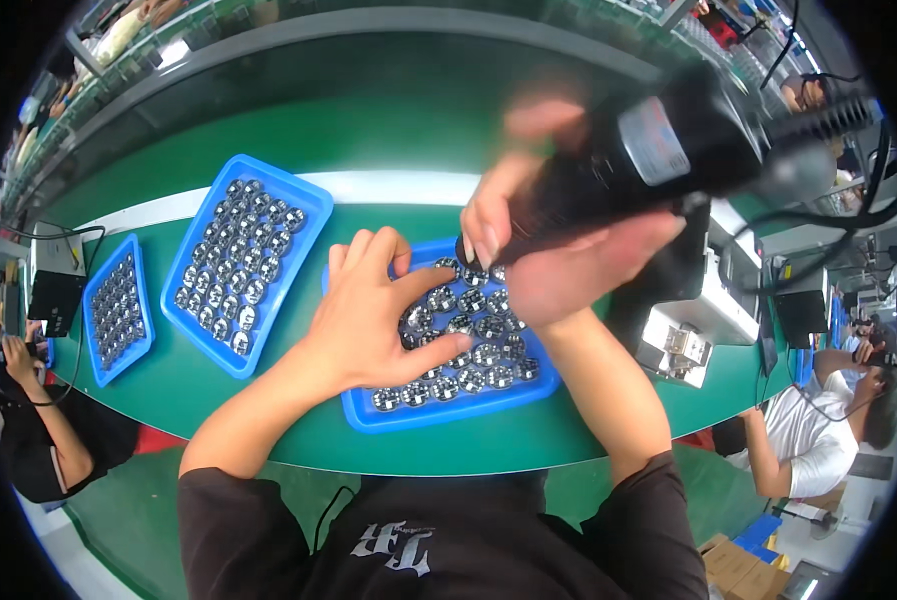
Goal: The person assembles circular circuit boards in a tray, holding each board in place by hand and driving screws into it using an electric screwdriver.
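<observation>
My right hand (569,278) is wrapped round a thick black electric screwdriver (609,165), tilted with its narrow end down toward the far edge of the middle blue tray (449,415). Its tip is hidden behind my fingers, so I cannot tell what it touches. In that tray lie rows of small round metal parts (486,355) with black and silver faces. My left hand (359,310) rests over the tray's left side, thumb and forefinger spread apart among the parts, the other fingers bent at the far rim.
Left stand two more blue trays (319,200) (141,345) of similar parts. Right of my tray is a white-and-black device with a metal fixture (681,342). Black cables (849,215) hang at the right. People sit on both sides, one in a white shirt (804,430).
</observation>
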Tool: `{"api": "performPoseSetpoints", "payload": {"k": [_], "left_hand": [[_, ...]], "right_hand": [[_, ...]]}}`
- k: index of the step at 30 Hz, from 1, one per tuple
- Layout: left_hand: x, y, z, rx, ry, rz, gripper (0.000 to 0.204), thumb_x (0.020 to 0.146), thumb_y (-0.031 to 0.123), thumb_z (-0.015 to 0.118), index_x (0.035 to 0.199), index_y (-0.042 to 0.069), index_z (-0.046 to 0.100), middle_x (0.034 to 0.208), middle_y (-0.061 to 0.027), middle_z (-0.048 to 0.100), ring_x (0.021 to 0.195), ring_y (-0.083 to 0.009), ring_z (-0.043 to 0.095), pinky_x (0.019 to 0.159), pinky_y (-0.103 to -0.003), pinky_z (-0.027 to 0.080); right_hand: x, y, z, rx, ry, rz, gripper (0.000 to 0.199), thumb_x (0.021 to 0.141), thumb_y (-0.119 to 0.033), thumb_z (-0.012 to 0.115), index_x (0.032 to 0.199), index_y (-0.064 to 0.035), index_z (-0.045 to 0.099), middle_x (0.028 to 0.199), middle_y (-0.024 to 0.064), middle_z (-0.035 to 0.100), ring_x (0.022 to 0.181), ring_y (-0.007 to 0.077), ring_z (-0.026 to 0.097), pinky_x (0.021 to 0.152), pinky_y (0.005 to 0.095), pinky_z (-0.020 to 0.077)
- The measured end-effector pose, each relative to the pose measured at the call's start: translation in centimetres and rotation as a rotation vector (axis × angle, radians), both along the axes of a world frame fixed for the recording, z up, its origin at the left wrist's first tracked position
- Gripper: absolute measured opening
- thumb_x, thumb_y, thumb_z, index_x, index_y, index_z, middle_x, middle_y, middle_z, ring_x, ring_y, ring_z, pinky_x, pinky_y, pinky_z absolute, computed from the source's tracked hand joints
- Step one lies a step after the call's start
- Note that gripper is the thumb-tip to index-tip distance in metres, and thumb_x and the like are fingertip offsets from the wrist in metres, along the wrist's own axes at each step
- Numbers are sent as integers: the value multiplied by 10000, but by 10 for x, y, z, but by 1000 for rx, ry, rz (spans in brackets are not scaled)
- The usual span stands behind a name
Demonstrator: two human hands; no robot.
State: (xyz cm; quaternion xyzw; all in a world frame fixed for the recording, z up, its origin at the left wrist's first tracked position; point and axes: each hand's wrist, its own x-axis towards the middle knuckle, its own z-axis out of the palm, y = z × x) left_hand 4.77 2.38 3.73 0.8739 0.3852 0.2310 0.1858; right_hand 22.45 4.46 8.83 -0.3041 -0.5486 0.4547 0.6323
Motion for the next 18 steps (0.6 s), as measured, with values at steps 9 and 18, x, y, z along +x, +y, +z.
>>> {"api": "performPoseSetpoints", "payload": {"k": [9,18], "left_hand": [[1,4,2,4,14,-19,591,693,545,781,1046,72,752,904,-75,406,881,-251,415,774,-379,294],[2,2,5,12,34,-15,577,700,530,780,1059,79,751,905,-73,412,886,-248,421,775,-378,297]], "right_hand": [[1,10,-24,-35,-59,5,1044,741,-960,271,1229,-50,428,559,56,483,447,144,464,432,262,401],[-1,14,-31,-47,-31,17,984,761,-927,356,1221,-60,420,569,52,488,460,135,470,430,255,409]]}}
